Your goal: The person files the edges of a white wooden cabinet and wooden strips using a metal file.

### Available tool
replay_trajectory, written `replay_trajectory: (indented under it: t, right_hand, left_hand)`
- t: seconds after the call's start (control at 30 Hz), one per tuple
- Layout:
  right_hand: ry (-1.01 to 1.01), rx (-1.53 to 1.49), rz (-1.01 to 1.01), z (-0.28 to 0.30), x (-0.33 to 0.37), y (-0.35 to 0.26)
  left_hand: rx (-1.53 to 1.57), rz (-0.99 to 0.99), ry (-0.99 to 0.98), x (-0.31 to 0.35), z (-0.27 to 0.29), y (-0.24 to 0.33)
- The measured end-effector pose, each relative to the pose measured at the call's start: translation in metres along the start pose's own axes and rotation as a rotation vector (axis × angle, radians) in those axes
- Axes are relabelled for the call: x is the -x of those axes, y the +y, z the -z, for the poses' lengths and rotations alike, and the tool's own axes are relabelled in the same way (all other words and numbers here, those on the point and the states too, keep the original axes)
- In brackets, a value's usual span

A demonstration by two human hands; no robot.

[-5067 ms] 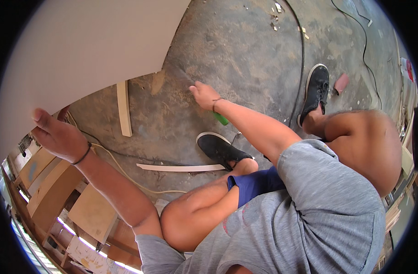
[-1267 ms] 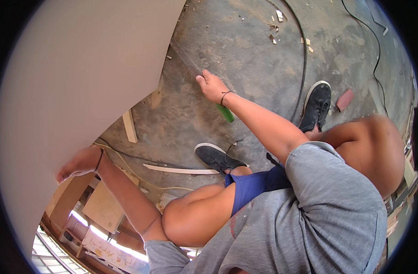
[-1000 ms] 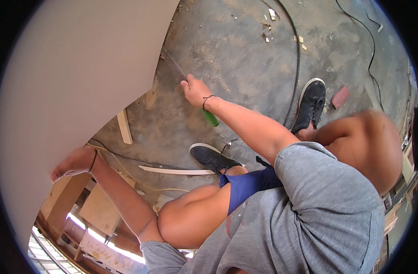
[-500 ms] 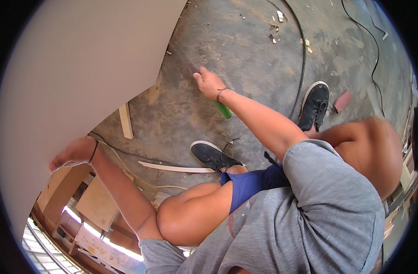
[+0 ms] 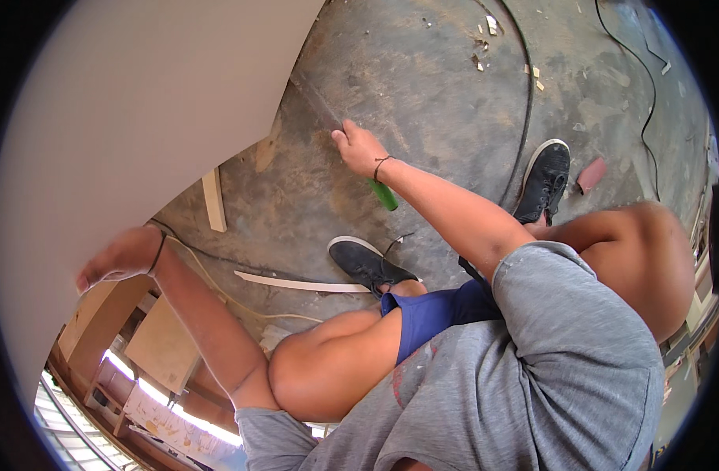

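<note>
I see my left hand [image 5: 120, 257] pressed flat, fingers spread, against the near edge of a large pale board [image 5: 131, 118] that fills the upper left of the view; it steadies the panel and does not close around it. My right hand [image 5: 359, 149] is clenched around a green-handled hand saw [image 5: 383, 195], the handle poking out below the wrist and the thin blade [image 5: 316, 100] running up toward the board's far edge, where it meets or nearly meets the panel; I cannot tell whether the teeth are in a cut. The board stands tilted above the dusty concrete floor [image 5: 438, 86], well over my black shoes [image 5: 367, 263]. Offcut strips [image 5: 300, 282] and chips lie on the floor below, and a black cable [image 5: 524, 94] loops across it. Judging by that, I would say sawing at this edge is under way, but no kerf shows, so how much is left I cannot say.
</note>
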State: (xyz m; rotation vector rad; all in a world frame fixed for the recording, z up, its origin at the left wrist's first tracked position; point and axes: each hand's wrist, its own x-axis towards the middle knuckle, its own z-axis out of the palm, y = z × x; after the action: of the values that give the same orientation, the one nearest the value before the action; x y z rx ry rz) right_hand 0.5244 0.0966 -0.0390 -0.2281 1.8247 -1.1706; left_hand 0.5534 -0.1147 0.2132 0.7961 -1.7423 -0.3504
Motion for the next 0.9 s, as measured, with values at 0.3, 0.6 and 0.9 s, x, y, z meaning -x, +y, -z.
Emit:
replay_trajectory:
  t: [0.3,0.6,0.9]
  right_hand:
    - [0.062,0.037,0.045,-0.021,-0.025,-0.003]
    - [0.004,-0.004,0.029,-0.034,-0.013,-0.006]
    - [-0.034,0.002,0.061,-0.018,0.004,0.013]
  left_hand:
    - [0.008,-0.083,-0.075,-0.005,0.001,-0.007]
    - [0.069,-0.111,-0.012,0.0,-0.007,-0.001]
    - [-0.003,-0.129,-0.054,-0.003,0.001,-0.004]
